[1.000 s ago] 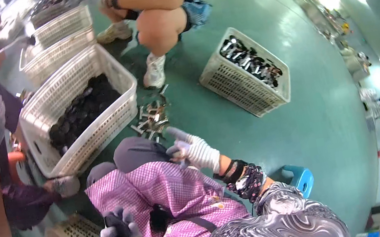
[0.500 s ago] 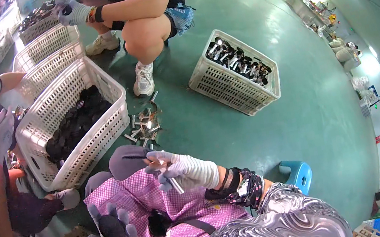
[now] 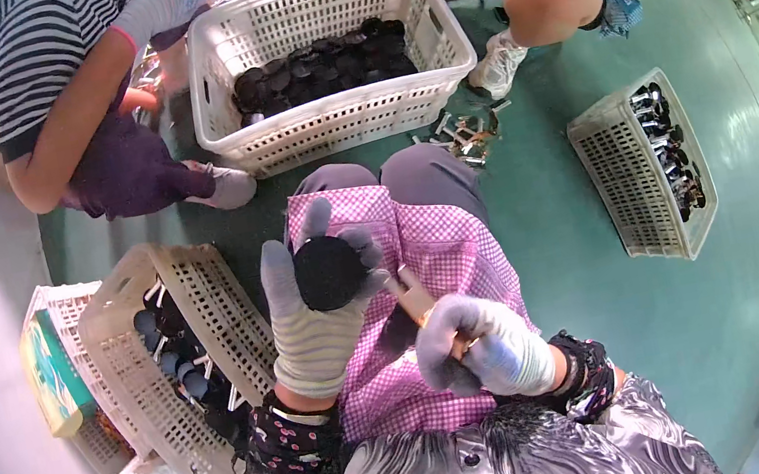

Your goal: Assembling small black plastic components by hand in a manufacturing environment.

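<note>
In my left hand (image 3: 319, 339), palm up with fingers curled round its edge, sits a round black disc (image 3: 330, 271). A small flat piece (image 3: 414, 300), light and metallic at the tip and brownish lower down, juts from my closed right hand (image 3: 492, 347); its exact kind is unclear. The tip of that piece reaches close to the disc's lower right edge, and I cannot tell if they touch. Both hands wear grey-and-white striped knit gloves. They are above my pink checked apron (image 3: 454, 254).
A white crate (image 3: 340, 127) of black discs stands ahead. Left of my lap, another crate (image 3: 133, 367) holds black parts with silvery stems. A third crate (image 3: 630, 188) stands at right. Metal scraps (image 3: 468, 135) lie on the floor. Two people crouch beyond, one in striped sleeves (image 3: 47, 52).
My view has turned left, so the crates sit further right. My hands have come together over my lap, the piece in my right hand now near the disc.
</note>
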The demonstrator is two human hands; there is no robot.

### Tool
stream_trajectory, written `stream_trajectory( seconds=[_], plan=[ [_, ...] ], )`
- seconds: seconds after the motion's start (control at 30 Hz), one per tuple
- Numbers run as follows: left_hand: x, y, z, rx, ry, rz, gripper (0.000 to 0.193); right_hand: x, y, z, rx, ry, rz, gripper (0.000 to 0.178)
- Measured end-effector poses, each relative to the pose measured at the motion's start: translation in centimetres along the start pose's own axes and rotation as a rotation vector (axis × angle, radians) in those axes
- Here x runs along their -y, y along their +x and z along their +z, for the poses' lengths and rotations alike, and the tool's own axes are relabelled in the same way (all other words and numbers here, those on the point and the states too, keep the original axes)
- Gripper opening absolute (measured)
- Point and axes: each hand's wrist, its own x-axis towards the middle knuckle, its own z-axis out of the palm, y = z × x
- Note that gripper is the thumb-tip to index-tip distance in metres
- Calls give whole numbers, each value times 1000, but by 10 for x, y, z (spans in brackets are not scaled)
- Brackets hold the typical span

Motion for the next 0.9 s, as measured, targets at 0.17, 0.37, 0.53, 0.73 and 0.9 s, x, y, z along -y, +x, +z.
stream_trajectory(
  seconds=[0.17, 0.37, 0.53, 0.73, 0.9],
  plan=[
    [3, 0, -4, 15, 73, -23, 70, -7, 5, 2, 33, -55, 174, 58],
    [6, -5, 3, 7, 40, -37, 67, -10, 8, 5, 93, 29, 240, 46],
    [9, -3, 4, -24, 4, -31, 67, -20, 5, 10, -14, -49, 219, 58],
    [9, -4, 8, -43, 169, -49, 75, -12, 14, 2, -36, -121, 345, 60],
    [3, -14, 6, -81, 444, -46, 83, -9, 25, 10, -68, -131, 457, 68]
  ],
)
